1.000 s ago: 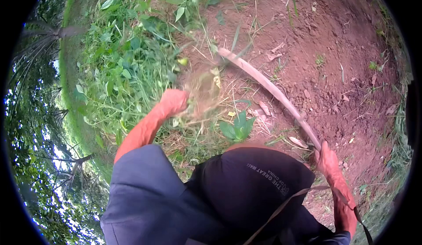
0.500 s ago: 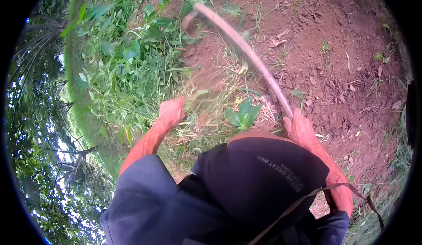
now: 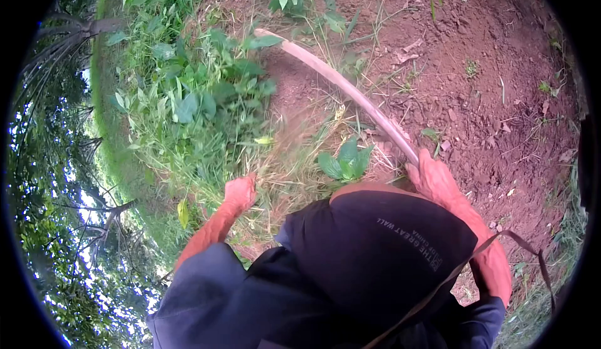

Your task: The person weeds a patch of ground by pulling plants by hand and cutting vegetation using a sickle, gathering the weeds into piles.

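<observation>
Seemingly stiff, the curved stick point(image 3: 342, 82) is spanning eleven to three o'clock, the right hand point(image 3: 433, 177) wrapping fingers round its sensible near end. Left hand's point(image 3: 240, 191) fingers are bunching soft grass point(image 3: 270, 175), eight o'clock.

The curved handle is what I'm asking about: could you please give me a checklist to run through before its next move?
1. Right hand closed on the curved handle: ok.
2. Left hand away from the handle: ok.
3. Far end in plain view: not ok, green leaves overlap it.
4. Left hand gripping the dry grass: cannot tell, blurred.
5. Broad-leaved plant apart from the handle: ok.
</observation>
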Demonstrator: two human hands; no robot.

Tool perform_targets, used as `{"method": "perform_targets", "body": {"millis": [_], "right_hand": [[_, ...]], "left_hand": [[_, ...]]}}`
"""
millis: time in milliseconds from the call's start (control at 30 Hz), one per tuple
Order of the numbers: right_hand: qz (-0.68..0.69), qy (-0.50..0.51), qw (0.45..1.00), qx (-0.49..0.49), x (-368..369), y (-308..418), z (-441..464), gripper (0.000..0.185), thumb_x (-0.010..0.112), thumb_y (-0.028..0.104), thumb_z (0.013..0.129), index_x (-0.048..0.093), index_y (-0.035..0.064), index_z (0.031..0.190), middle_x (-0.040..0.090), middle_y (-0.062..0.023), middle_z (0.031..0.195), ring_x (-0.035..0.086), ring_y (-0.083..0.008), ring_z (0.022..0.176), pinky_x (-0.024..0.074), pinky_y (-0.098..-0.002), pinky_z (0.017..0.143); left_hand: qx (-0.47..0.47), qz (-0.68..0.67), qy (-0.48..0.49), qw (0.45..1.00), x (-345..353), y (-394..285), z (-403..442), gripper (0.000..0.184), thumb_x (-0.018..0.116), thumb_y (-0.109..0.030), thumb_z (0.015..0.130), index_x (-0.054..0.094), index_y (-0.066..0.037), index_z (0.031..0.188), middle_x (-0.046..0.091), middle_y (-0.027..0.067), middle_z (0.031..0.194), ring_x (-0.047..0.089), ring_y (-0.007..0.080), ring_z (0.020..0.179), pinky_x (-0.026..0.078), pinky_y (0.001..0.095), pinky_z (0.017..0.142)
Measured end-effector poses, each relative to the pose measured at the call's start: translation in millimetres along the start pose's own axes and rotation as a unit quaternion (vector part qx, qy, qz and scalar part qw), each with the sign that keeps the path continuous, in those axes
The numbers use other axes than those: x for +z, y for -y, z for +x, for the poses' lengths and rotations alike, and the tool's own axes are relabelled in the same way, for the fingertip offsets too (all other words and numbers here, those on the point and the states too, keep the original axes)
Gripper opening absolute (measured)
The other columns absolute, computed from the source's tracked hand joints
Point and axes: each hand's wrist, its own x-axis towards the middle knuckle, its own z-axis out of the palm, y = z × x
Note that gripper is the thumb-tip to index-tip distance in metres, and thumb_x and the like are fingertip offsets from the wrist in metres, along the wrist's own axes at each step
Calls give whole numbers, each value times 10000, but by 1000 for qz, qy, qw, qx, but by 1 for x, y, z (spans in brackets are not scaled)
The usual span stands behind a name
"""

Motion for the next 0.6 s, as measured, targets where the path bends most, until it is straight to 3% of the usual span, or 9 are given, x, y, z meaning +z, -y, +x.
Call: {"method": "perform_targets", "body": {"millis": [133,167,200,300,333,367,467,567,600], "right_hand": [[-89,27,995,35,-14,-45,-18,265,551,237,917,413,11,922,571,-257,632,602,-446,604,473,-519,522],[-95,37,994,48,-18,-64,-38,268,548,244,911,430,6,949,582,-255,640,608,-433,600,480,-506,527],[-101,44,992,63,-21,-78,-56,277,545,251,905,448,1,976,594,-252,648,615,-420,597,488,-493,532],[-33,81,993,76,-26,-88,-89,282,544,251,905,446,-4,974,596,-271,679,612,-444,645,479,-504,575],[-34,84,993,73,-26,-77,-83,282,544,251,905,446,-4,974,596,-271,679,612,-444,645,479,-504,575],[-5,73,994,78,-21,-65,-75,289,540,256,909,443,-9,971,591,-285,686,609,-453,661,473,-507,586],[40,16,998,50,-6,-20,-26,290,533,251,913,443,-19,965,587,-299,686,607,-467,666,470,-518,575],[27,-29,998,38,11,4,14,284,533,243,913,443,-23,962,593,-294,683,612,-466,659,479,-519,550],[0,-19,999,27,14,-3,16,278,535,237,913,442,-20,961,596,-287,678,615,-461,651,482,-520,540]], "left_hand": [[-53,-28,95,994,70,37,-54,338,634,-331,700,633,-77,924,678,164,870,654,337,849,517,449,739],[-104,-16,188,977,87,45,-75,365,609,-342,701,658,-68,937,675,182,898,650,350,870,523,444,761],[-106,-46,163,980,111,56,-106,354,610,-330,722,663,-53,935,671,194,923,648,354,894,524,433,783],[-133,-75,291,944,143,76,-147,456,686,-365,701,655,-30,1009,669,183,893,648,333,864,510,409,757],[-52,-210,290,932,148,86,-148,452,697,-365,698,663,-24,992,665,161,889,636,308,846,502,406,745],[1,-165,380,910,155,90,-132,420,700,-341,708,670,-17,974,658,139,891,614,279,835,493,405,739],[102,-189,489,846,68,53,-69,432,717,-327,711,670,-8,999,664,143,968,604,277,919,489,394,791],[123,-140,434,881,-46,-7,-15,438,651,-352,798,655,-29,1094,682,101,1026,617,230,865,518,358,737],[114,-260,378,881,-20,24,13,385,623,-368,808,681,-35,990,694,99,977,622,263,826,515,377,724]]}}
